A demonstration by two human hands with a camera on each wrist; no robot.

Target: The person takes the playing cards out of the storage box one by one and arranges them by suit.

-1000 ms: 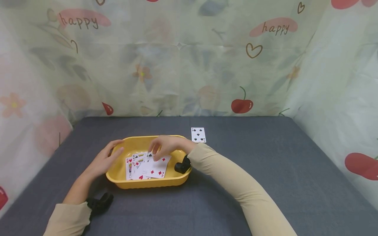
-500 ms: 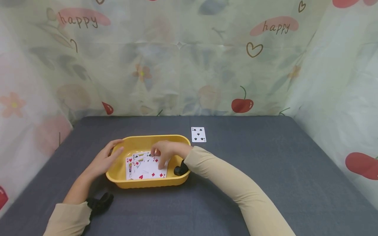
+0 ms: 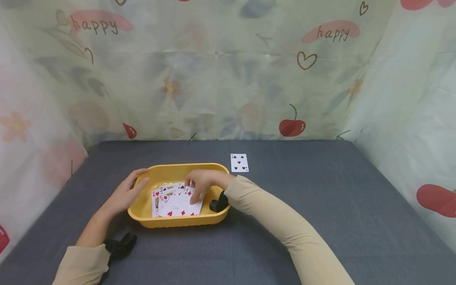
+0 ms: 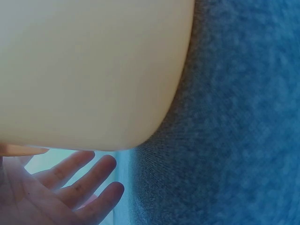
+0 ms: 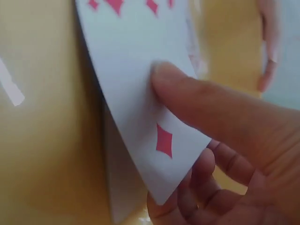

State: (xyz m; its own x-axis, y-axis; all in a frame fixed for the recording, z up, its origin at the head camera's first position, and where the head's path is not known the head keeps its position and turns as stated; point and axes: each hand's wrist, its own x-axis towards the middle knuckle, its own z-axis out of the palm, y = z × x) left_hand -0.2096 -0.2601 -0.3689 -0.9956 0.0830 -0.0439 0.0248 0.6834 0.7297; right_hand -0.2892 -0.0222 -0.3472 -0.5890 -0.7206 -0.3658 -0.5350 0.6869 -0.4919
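A yellow plastic tub [image 3: 178, 224] stands on the table left of centre, with several face-up playing cards [image 3: 162, 204] overlapping on its floor. My right hand [image 3: 204, 183] reaches in over the tub's right side and pinches a diamond card [image 3: 185, 202]. The right wrist view has the thumb flat on the face of this diamond card [image 5: 126, 79] and the fingers curled behind it; another card's edge shows beneath. Around the tub's left end lies my left hand [image 3: 124, 194], thumb over the rim. Its fingers [image 4: 89, 180] are extended and spread outside the wall in the left wrist view.
A five of spades [image 3: 239, 162] lies face up on the dark table cloth [image 3: 320, 206], behind the tub's right end. A patterned curtain [image 3: 217, 79] hangs along the back edge and both sides. Black wrist mounts [image 3: 121, 244] sit on the wrists.
The right hand has come slightly lower within the tub, and the diamond card has shifted a little over the other cards. My left hand and the five of spades have stayed put.
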